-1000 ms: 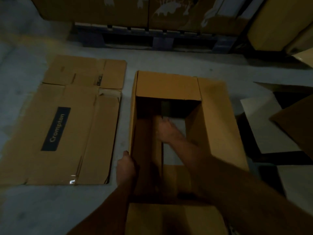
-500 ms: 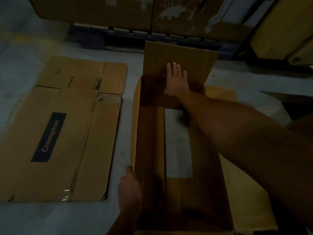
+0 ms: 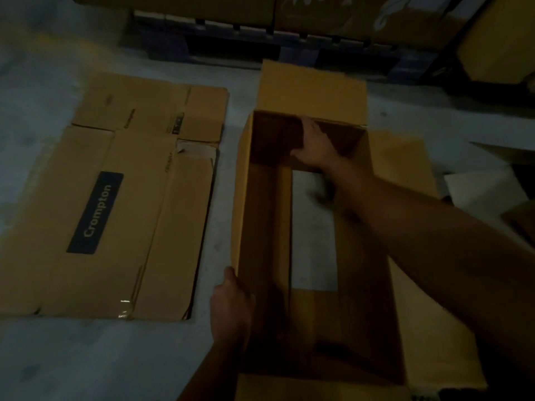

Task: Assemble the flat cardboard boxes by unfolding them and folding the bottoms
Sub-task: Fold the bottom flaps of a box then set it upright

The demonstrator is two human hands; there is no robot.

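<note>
An opened cardboard box [image 3: 262, 227] stands on the grey floor [image 3: 86, 357] in front of the person, its top open and its far flap [image 3: 311, 91] raised upright. Inside, the bottom flaps lie partly folded, leaving a bare strip of floor showing through the middle. The right hand [image 3: 315, 146] reaches into the far end and presses against the inner end wall, fingers fairly straight and gripping nothing. The left hand [image 3: 231, 302] grasps the near part of the box's left wall, thumb on the outside; its fingers are hidden. Just beside the box on the left, a flat box [image 3: 130, 212] with a dark "Crompton" label [image 3: 97, 212] lies on the floor. Stacked cartons on a pallet [image 3: 260, 41] stand beyond.
</note>
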